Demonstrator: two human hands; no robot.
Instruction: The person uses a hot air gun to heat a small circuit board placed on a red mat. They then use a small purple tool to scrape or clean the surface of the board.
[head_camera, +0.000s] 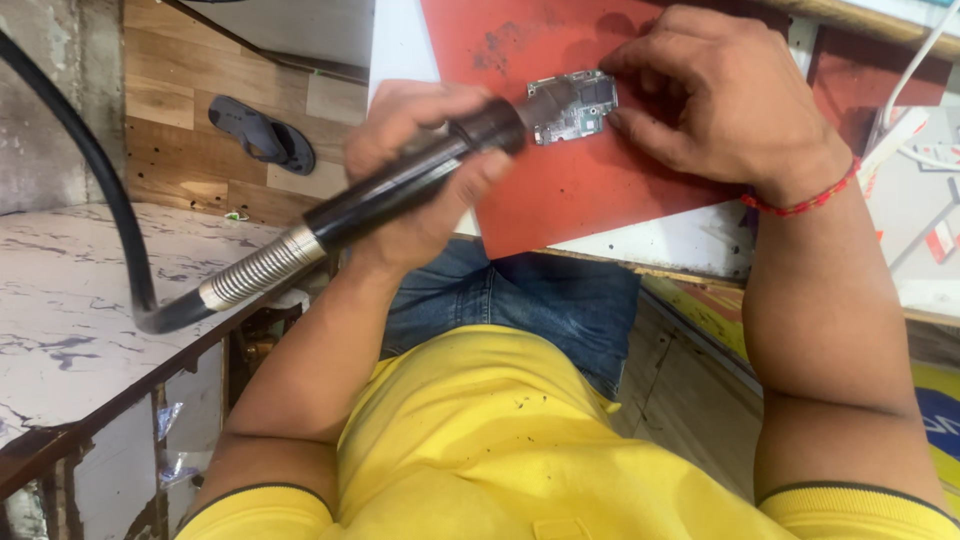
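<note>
Hands first: the left hand (425, 170) is clenched around the black handle of a hot-air tool (400, 185), fingers wrapped over the top and thumb beneath, gripping near the front end. The tool's long axis runs on a diagonal from lower left to upper right. Its dark nozzle points up and to the right, with the tip over the left edge of a small circuit board (577, 107); whether the tip touches the board cannot be told. Behind the handle, a ribbed metal collar (258, 270) joins a thick black hose (95, 160) that curves away to the upper left.

The right hand (715, 95) is half curled, palm down, not closed on anything. Its fingertips rest on or just beside the right side of the circuit board, apparently steadying it. A red thread bracelet (800, 205) circles that wrist.

The circuit board lies flat on a red mat (560, 195), near the mat's upper middle, with its longer side running roughly left to right, slightly tilted. The mat sits on a white worktop (680, 245).

Below the worktop are blue jeans (530, 300) and a yellow shirt (500, 450). A dark sandal (262, 133) lies on the wooden floor to the left, well apart from the hands.
</note>
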